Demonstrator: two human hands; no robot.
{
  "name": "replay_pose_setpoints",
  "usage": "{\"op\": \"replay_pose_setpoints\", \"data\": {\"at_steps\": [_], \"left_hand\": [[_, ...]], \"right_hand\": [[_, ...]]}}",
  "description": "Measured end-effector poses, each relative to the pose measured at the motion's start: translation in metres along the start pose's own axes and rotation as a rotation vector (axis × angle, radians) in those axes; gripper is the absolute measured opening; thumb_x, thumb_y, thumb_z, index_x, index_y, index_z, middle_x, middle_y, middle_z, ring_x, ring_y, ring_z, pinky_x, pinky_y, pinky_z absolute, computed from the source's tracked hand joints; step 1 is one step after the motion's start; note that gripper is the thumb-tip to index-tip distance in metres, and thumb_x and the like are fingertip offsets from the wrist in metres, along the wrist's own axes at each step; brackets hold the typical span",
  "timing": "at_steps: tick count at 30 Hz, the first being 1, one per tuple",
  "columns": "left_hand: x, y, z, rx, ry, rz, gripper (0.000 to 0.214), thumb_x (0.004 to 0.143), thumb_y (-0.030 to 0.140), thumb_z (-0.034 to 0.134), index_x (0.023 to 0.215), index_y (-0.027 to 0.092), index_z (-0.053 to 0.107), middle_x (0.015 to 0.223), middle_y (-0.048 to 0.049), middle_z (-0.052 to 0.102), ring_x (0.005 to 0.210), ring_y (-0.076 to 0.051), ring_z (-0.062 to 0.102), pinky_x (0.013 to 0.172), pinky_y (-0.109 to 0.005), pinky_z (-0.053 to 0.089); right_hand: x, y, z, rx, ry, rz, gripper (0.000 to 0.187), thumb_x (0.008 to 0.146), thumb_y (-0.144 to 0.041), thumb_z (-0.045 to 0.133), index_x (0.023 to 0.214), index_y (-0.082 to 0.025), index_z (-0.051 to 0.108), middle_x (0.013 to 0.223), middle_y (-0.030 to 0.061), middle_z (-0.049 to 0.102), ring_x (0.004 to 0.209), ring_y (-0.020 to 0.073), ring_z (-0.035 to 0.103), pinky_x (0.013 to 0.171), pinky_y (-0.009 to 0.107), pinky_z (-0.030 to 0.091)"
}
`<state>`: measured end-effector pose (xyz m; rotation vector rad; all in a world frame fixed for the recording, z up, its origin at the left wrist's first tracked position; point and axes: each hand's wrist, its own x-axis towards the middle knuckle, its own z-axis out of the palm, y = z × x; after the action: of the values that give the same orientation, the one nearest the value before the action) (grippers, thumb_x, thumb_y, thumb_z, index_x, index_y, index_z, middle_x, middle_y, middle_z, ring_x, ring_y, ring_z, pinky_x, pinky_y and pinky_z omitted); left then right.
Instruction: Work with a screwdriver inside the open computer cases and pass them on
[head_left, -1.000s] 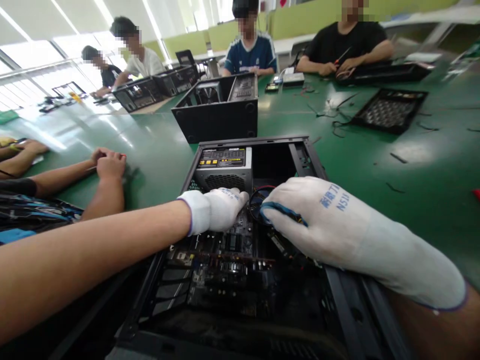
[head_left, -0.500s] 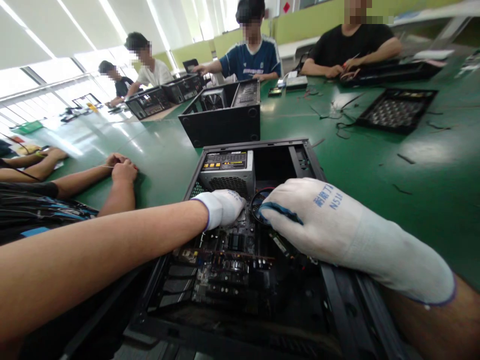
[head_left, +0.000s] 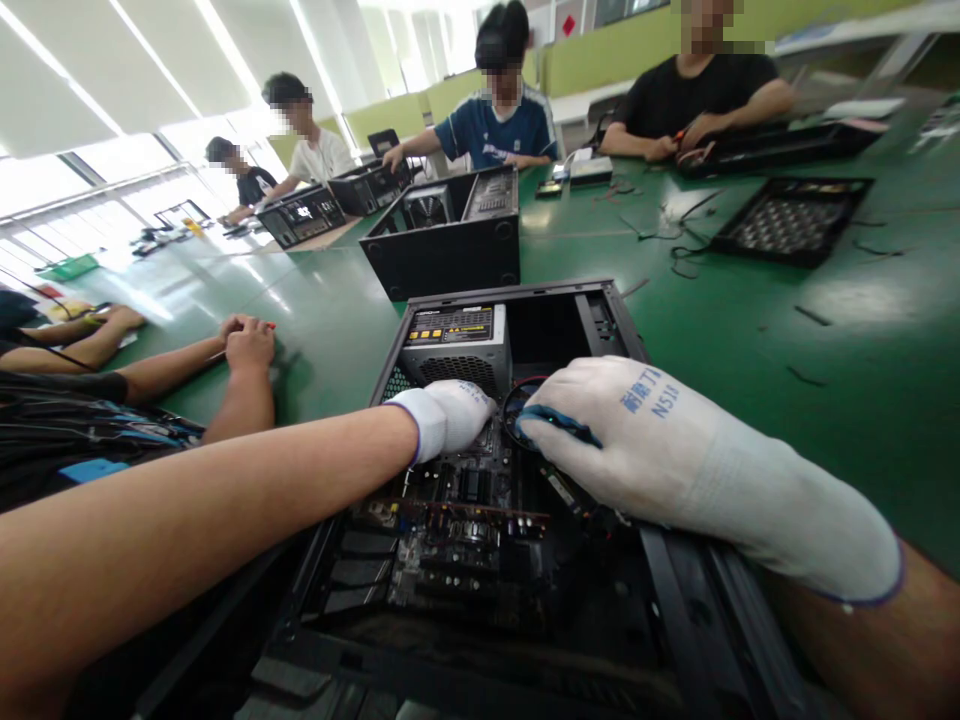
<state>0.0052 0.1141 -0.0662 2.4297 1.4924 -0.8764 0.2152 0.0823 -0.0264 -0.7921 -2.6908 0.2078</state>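
An open black computer case lies before me, with a motherboard inside. My right hand, in a white glove with blue fingers, is closed on a round black cooler fan tilted over the board's right side. My left hand, gloved too, reaches down to the CPU socket area, its fingers curled. The fingertips and anything between them are hidden. Just behind that hand sits the grey power supply. A memory stick stands below my right thumb.
Another open case stands right behind mine on the green table. A black mesh panel and loose black ties lie at the right. A neighbour's hands rest at the left; several co-workers sit across the table.
Both hands stay almost in place; the left has shifted very slightly to the right. The camera view has moved a little. A far co-worker's hands have moved slightly.
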Motion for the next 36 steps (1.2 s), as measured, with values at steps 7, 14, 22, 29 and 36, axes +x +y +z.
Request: {"op": "replay_pose_setpoints", "data": {"at_steps": [7,14,22,29,36], "left_hand": [[-0.0023,0.0001,-0.0024,-0.003,-0.024,-0.010,0.033,0.084,0.020,0.067,0.116,0.014,0.071,0.114,-0.0153,0.074,0.107,-0.030,0.070,0.094,-0.038,0.054],[-0.0022,0.0001,-0.0024,-0.014,-0.032,-0.006,0.032,0.083,0.021,0.067,0.114,0.014,0.071,0.115,-0.0153,0.074,0.106,-0.030,0.070,0.094,-0.037,0.054],[-0.0012,-0.0013,-0.0007,-0.013,-0.023,-0.007,0.040,0.084,0.028,0.069,0.120,0.012,0.068,0.121,-0.0171,0.071,0.110,-0.031,0.069,0.095,-0.038,0.054],[-0.0011,0.0004,-0.0039,0.005,-0.046,-0.016,0.031,0.085,0.021,0.067,0.115,0.012,0.071,0.117,-0.0168,0.073,0.110,-0.030,0.070,0.094,-0.038,0.055],[-0.0010,-0.0009,-0.0019,0.013,-0.051,-0.010,0.026,0.084,0.024,0.069,0.108,0.014,0.073,0.114,-0.0151,0.074,0.107,-0.030,0.071,0.093,-0.036,0.055]], "right_hand": [[-0.0001,0.0000,-0.0009,0.014,-0.005,0.026,0.033,0.102,-0.038,0.044,0.084,-0.019,0.063,0.085,0.0052,0.067,0.078,0.0176,0.057,0.074,0.030,0.038],[0.0004,-0.0007,-0.0008,0.025,0.001,0.034,0.032,0.101,-0.039,0.046,0.084,-0.019,0.064,0.085,0.0051,0.068,0.077,0.0178,0.058,0.074,0.031,0.038],[0.0006,-0.0015,-0.0015,0.031,-0.004,0.046,0.033,0.101,-0.040,0.046,0.084,-0.019,0.065,0.086,0.0052,0.069,0.078,0.0182,0.059,0.075,0.031,0.038],[0.0006,-0.0008,-0.0003,0.019,0.019,0.027,0.032,0.101,-0.039,0.046,0.084,-0.019,0.065,0.086,0.0058,0.069,0.080,0.0188,0.060,0.076,0.031,0.039],[0.0006,-0.0014,-0.0008,0.027,0.011,0.033,0.035,0.102,-0.041,0.045,0.087,-0.018,0.067,0.088,0.0069,0.070,0.082,0.0194,0.062,0.078,0.032,0.041]]}}
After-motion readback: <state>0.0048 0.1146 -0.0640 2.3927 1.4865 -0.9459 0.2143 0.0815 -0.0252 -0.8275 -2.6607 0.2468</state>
